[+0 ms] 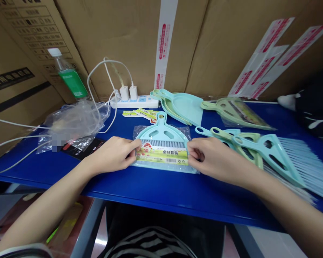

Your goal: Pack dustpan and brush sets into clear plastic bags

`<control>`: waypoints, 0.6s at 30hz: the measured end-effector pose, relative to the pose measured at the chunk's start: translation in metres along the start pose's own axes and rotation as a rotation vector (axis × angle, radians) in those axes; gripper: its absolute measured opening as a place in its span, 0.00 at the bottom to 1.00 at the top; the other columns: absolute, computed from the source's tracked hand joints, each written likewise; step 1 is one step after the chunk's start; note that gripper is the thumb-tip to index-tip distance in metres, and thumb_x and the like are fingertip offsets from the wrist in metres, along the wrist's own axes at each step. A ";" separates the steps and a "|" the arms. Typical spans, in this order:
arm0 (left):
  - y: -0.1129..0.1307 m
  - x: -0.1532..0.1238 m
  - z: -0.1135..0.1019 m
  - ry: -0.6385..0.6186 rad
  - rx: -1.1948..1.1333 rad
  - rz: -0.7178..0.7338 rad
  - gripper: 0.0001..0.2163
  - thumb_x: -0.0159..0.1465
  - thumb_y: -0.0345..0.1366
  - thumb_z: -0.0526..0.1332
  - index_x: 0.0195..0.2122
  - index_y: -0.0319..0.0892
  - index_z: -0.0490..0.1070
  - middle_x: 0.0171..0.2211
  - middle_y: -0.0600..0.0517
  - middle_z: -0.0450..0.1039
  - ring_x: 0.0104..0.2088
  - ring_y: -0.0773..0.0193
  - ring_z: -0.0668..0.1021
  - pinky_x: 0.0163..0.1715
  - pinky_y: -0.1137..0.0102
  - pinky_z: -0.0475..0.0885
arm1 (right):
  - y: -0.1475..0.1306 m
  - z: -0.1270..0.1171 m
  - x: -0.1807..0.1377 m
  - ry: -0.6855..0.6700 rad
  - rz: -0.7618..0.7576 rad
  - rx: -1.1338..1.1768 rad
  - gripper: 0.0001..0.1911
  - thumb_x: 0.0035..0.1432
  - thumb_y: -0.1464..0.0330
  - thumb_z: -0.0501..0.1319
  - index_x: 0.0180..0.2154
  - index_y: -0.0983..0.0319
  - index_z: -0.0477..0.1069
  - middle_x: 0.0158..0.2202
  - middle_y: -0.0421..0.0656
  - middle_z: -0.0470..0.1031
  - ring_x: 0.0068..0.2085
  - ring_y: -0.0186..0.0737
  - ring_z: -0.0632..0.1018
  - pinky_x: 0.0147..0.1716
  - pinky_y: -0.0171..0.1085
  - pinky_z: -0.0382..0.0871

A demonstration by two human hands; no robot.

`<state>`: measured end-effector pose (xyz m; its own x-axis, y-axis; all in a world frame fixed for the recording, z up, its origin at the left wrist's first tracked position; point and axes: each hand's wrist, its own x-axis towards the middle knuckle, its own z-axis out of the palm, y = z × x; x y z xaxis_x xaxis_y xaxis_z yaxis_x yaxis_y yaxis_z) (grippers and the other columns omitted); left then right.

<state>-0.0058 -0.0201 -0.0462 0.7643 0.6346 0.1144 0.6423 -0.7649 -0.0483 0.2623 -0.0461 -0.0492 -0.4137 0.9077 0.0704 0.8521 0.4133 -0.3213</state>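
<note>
In front of me on the blue table lies a light-blue dustpan and brush set (163, 132) in a clear plastic bag, handle pointing away. A yellow-green printed label (164, 154) crosses its middle, over the grey bristles. My left hand (118, 152) pinches the bag at the label's left end, fingers curled. At the right end, my right hand (207, 154) has its fingers closed on the bag's edge too. Close to my right hand are loose hand brushes (274, 150) in light blue and green, their bristles toward the right.
Behind the set are stacked dustpans (185, 105), loose labels (141, 114) and a bagged green set (239, 113). A power strip (140, 103) with white cables, crumpled plastic bags (75, 120) and a green-labelled bottle (70, 77) occupy the left. Cardboard boxes (123, 36) wall off the back.
</note>
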 end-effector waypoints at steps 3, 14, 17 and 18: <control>0.000 -0.001 -0.001 -0.026 -0.059 0.010 0.07 0.59 0.27 0.50 0.30 0.43 0.65 0.20 0.57 0.69 0.19 0.67 0.70 0.22 0.72 0.58 | 0.000 0.000 -0.001 -0.017 0.001 -0.010 0.17 0.44 0.76 0.55 0.18 0.58 0.45 0.17 0.34 0.56 0.21 0.31 0.58 0.21 0.35 0.49; 0.000 0.001 -0.002 -0.078 -0.038 -0.001 0.05 0.59 0.28 0.50 0.29 0.43 0.62 0.20 0.56 0.68 0.19 0.67 0.69 0.22 0.72 0.55 | 0.001 0.000 -0.002 -0.048 -0.006 -0.072 0.15 0.46 0.75 0.54 0.19 0.58 0.46 0.18 0.35 0.59 0.21 0.31 0.58 0.21 0.35 0.49; 0.000 0.001 -0.001 -0.078 -0.024 0.009 0.05 0.59 0.28 0.49 0.29 0.43 0.62 0.20 0.56 0.68 0.19 0.67 0.69 0.21 0.71 0.54 | 0.001 -0.001 -0.001 -0.059 0.002 -0.093 0.16 0.47 0.75 0.55 0.19 0.58 0.46 0.18 0.35 0.59 0.21 0.32 0.58 0.21 0.35 0.49; 0.000 0.001 -0.001 -0.079 -0.019 0.010 0.05 0.59 0.28 0.49 0.29 0.43 0.62 0.20 0.56 0.68 0.19 0.67 0.69 0.21 0.71 0.54 | 0.001 0.000 -0.001 -0.062 0.005 -0.098 0.17 0.48 0.74 0.55 0.19 0.58 0.46 0.18 0.35 0.59 0.21 0.32 0.58 0.21 0.35 0.49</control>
<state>-0.0049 -0.0196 -0.0450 0.7731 0.6333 0.0351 0.6343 -0.7725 -0.0298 0.2636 -0.0469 -0.0491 -0.4256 0.9049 0.0098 0.8802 0.4165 -0.2276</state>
